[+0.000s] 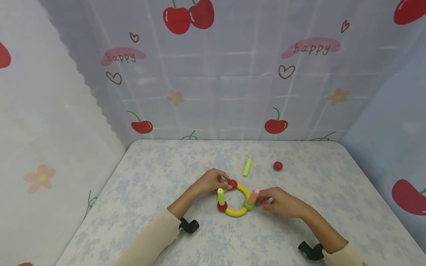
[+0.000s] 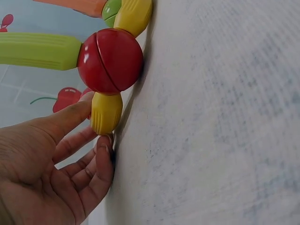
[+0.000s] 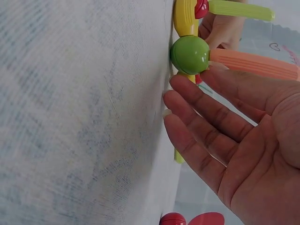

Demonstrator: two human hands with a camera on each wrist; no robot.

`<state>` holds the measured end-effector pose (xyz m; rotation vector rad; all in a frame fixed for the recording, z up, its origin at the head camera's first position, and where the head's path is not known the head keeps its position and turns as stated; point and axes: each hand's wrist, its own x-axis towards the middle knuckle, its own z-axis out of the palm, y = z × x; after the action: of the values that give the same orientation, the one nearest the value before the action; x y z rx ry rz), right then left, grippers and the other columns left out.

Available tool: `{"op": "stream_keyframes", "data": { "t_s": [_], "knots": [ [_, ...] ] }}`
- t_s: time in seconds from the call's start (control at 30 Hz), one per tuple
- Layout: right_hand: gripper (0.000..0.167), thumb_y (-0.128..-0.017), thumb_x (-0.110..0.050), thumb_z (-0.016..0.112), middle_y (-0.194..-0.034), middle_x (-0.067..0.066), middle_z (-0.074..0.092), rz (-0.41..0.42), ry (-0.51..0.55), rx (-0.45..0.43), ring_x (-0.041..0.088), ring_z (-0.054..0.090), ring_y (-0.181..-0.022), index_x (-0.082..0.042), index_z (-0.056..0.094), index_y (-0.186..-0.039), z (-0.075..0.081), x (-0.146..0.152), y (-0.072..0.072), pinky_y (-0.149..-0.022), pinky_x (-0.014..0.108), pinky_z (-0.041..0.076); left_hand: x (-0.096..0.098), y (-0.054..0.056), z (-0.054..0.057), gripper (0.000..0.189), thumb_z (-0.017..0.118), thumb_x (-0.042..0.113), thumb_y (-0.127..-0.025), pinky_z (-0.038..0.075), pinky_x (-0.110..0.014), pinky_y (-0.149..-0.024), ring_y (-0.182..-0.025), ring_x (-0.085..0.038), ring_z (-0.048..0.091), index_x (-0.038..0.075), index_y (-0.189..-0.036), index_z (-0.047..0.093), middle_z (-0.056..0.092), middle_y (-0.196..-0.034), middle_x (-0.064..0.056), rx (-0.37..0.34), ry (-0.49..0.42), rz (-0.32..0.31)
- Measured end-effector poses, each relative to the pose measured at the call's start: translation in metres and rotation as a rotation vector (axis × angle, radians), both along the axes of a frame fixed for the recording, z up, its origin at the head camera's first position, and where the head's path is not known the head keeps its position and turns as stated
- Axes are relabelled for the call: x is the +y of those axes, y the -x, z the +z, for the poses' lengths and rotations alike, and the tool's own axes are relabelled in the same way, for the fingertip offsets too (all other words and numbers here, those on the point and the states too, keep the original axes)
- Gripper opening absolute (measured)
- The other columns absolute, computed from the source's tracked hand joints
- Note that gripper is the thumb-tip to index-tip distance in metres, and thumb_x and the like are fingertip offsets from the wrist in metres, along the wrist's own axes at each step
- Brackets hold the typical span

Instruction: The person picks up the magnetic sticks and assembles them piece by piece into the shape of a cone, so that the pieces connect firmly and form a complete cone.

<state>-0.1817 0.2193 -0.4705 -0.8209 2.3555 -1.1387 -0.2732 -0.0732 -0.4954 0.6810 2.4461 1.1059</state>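
Note:
A ring of yellow curved rods (image 1: 236, 212) joined by balls lies on the table. My left hand (image 1: 213, 181) is at the ring's back, its thumb and index finger pinching the back red ball (image 1: 233, 183). At the front left, a second red ball (image 2: 110, 60) carries an upright light-green stick (image 1: 220, 197). On the right, the green ball (image 3: 190, 55) bears an upright orange stick (image 1: 254, 195). My right hand (image 1: 283, 202) is beside that ball, fingers loosely extended. Its thumb tip is right at the foot of the orange stick in the right wrist view.
A loose yellow-green stick (image 1: 247, 167) lies behind the ring. To its right sits a single red ball (image 1: 277, 166). The table (image 1: 166, 159) has a pale, blue-mottled cover, and a cherry-printed curtain (image 1: 226, 81) hangs beyond its back edge.

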Motion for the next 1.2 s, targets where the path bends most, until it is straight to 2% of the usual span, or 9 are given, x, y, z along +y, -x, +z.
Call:
{"op": "stream_keyframes", "data": {
  "t_s": [0.17, 0.27, 0.4, 0.47, 0.57, 0.77, 0.9, 1.07, 1.2],
  "knots": [
    [0.033, -0.093, 0.001, 0.071, -0.111, 0.005, 0.073, 0.016, 0.008, -0.011, 0.020, 0.070, -0.099, -0.012, 0.071, -0.124, -0.002, 0.002, 0.002, -0.085, 0.028, 0.056, -0.005, -0.001, -0.005, 0.024, 0.081, 0.022, -0.089, 0.048, -0.023, -0.057, -0.068, -0.011, 0.057, 0.011, -0.111, 0.077, 0.068, -0.083, 0.001, 0.014, -0.025, -0.002],
    [0.034, -0.095, 0.000, 0.069, -0.116, 0.007, 0.072, 0.019, 0.061, -0.109, 0.025, 0.069, -0.102, -0.012, 0.070, -0.126, 0.000, 0.007, 0.006, -0.086, 0.028, 0.056, -0.012, -0.005, -0.009, 0.021, 0.080, 0.021, -0.090, 0.049, -0.024, -0.058, -0.068, -0.012, 0.059, 0.011, -0.109, 0.077, 0.068, -0.083, 0.001, 0.014, -0.062, 0.006],
    [0.029, -0.098, -0.008, 0.066, -0.118, 0.011, 0.071, -0.048, 0.123, -0.223, 0.034, 0.066, -0.102, -0.005, 0.067, -0.128, 0.005, 0.015, 0.020, -0.085, 0.033, 0.058, -0.020, -0.014, -0.011, 0.017, 0.073, 0.013, -0.095, 0.054, -0.028, -0.054, -0.058, -0.016, 0.062, 0.007, -0.111, 0.075, 0.068, -0.079, -0.002, -0.058, -0.125, 0.027],
    [0.029, -0.100, -0.010, 0.065, -0.114, 0.012, 0.072, -0.104, 0.125, -0.205, 0.037, 0.067, -0.098, 0.001, 0.067, -0.126, 0.007, 0.016, 0.028, -0.083, 0.039, 0.059, -0.023, -0.019, -0.010, 0.019, 0.067, 0.007, -0.097, 0.056, -0.030, -0.054, -0.055, -0.018, 0.063, 0.005, -0.116, 0.073, 0.068, -0.078, -0.004, -0.096, -0.147, 0.032],
    [0.029, -0.101, -0.013, 0.064, -0.106, 0.013, 0.073, -0.203, 0.089, -0.135, 0.035, 0.069, -0.092, 0.005, 0.066, -0.123, 0.012, 0.010, 0.042, -0.080, 0.046, 0.060, -0.026, -0.022, -0.012, 0.024, 0.062, 0.001, -0.098, 0.057, -0.031, -0.054, -0.054, -0.018, 0.063, 0.003, -0.120, 0.072, 0.068, -0.077, -0.005, -0.114, -0.167, 0.032],
    [0.029, -0.101, -0.020, 0.065, -0.097, 0.017, 0.074, -0.404, -0.025, -0.064, 0.026, 0.071, -0.086, 0.005, 0.068, -0.117, 0.018, -0.010, 0.073, -0.076, 0.040, 0.061, -0.023, -0.024, -0.017, 0.027, 0.063, 0.003, -0.097, 0.053, -0.027, -0.052, -0.052, -0.016, 0.059, 0.004, -0.122, 0.072, 0.067, -0.079, -0.003, -0.113, -0.181, 0.027],
    [0.031, -0.099, -0.025, 0.067, -0.091, 0.017, 0.073, -0.463, -0.106, -0.039, 0.029, 0.071, -0.081, 0.004, 0.069, -0.110, 0.016, -0.021, 0.088, -0.073, 0.040, 0.061, -0.021, -0.024, -0.019, 0.026, 0.063, 0.003, -0.097, 0.052, -0.026, -0.051, -0.052, -0.015, 0.058, 0.007, -0.121, 0.073, 0.065, -0.079, -0.003, -0.110, -0.183, 0.035],
    [0.034, -0.096, -0.032, 0.071, -0.079, 0.013, 0.071, -0.524, -0.237, 0.007, 0.025, 0.067, -0.067, 0.002, 0.070, -0.101, 0.005, -0.030, 0.103, -0.059, 0.030, 0.055, -0.022, -0.025, -0.020, 0.025, 0.063, 0.003, -0.097, 0.052, -0.026, -0.052, -0.053, -0.015, 0.059, 0.008, -0.120, 0.073, 0.065, -0.081, -0.003, -0.108, -0.190, 0.049],
    [0.036, -0.093, -0.035, 0.074, -0.071, 0.011, 0.066, -0.551, -0.298, -0.001, 0.022, 0.062, -0.060, 0.000, 0.070, -0.092, -0.001, -0.036, 0.113, -0.053, 0.026, 0.050, -0.023, -0.026, -0.021, 0.026, 0.062, 0.003, -0.097, 0.052, -0.026, -0.052, -0.053, -0.015, 0.058, 0.007, -0.120, 0.074, 0.064, -0.082, -0.003, -0.115, -0.201, 0.062]
  ]
}}
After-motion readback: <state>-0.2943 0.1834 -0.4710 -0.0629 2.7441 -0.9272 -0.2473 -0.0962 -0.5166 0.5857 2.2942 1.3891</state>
